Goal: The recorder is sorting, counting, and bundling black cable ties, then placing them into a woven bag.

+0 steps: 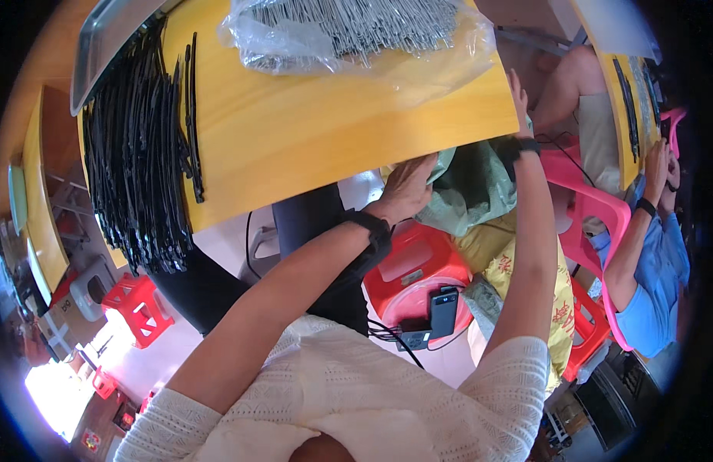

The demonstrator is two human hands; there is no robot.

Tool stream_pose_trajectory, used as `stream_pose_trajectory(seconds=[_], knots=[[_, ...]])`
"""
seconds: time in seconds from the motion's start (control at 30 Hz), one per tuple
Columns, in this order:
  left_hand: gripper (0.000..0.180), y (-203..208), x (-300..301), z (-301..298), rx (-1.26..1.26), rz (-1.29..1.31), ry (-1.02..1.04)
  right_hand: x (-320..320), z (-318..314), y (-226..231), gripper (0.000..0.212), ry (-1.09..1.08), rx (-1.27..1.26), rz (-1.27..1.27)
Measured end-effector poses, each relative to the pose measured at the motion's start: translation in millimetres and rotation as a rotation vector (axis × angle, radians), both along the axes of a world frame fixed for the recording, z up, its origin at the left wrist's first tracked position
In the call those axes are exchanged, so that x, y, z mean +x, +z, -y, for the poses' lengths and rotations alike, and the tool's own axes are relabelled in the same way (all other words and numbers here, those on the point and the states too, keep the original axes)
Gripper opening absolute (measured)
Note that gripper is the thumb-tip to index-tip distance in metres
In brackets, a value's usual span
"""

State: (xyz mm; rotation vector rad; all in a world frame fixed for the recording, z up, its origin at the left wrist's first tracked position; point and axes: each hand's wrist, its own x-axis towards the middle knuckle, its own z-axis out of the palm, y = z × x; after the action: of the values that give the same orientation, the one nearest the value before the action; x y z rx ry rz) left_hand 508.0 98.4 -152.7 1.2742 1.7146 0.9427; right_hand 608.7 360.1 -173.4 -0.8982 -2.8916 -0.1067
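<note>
Below the front edge of the yellow table (318, 131), my left hand (406, 191) is closed on the rim of a green woven-looking bag (479, 189). Its fingertips are partly hidden by the bag and table edge. My right hand (518, 104) reaches past the table's right corner, at the bag's far side; the fingers that show look stretched out, and the rest are hidden. The bag sags between my two arms, and its inside is dark. Both wrists wear black bands.
Many thin black strips (137, 146) lie at the table's left. A clear plastic bag (287, 46) of thin metal rods sits at the back. Beside my legs stands a red stool (414, 266) with a black device (442, 308) and cables; a yellow sack (556, 308) adjoins it. Another person (649, 269) sits right.
</note>
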Motion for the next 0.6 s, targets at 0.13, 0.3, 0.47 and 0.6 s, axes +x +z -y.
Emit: stream_pose_trajectory(seconds=[0.13, 0.3, 0.47, 0.6], knots=[[0.047, 32, 51, -20, 0.144, 0.136, -0.037, 141, -126, -81, 0.053, -0.107, 0.339, 0.348], [0.038, -7, 3, 1, -0.065, -0.092, 0.126, -55, -21, 22, 0.031, -0.191, -0.009, 0.098], [0.037, 10, 14, -6, -0.139, 0.026, 0.123, -35, -29, 23, 0.048, -0.266, -0.096, -0.017], [0.040, 10, 4, -6, -0.165, 0.023, 0.158, -14, -17, 55, 0.070, -0.343, -0.110, 0.020]])
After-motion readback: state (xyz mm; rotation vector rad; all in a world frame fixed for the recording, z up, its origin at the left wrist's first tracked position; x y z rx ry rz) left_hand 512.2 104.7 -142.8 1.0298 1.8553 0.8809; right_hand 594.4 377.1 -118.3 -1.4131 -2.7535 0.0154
